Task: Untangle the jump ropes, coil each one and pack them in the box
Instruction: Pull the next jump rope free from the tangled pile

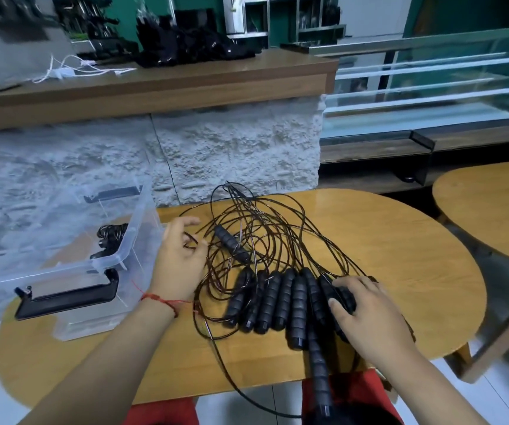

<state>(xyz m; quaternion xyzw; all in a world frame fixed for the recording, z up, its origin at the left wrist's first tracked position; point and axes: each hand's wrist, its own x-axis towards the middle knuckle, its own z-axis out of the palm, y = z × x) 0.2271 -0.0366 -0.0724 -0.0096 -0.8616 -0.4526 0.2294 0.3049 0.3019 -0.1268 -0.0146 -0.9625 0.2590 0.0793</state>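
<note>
The right grip [366, 305] clamps the rightmost handles [277, 299], long axes toward the person. The left grip [179, 259], nearer the box [131, 231], may pinch a cord; unclear.

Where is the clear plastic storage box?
In the head view, the clear plastic storage box sits at the left end of the oval wooden table, just left of the left hand.

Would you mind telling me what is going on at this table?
A person is sorting tangled jump ropes on a wooden table. The right hand grips the end of a row of black handles, while the left hand reaches into the tangle. One coiled rope already lies in the clear plastic box.
</note>
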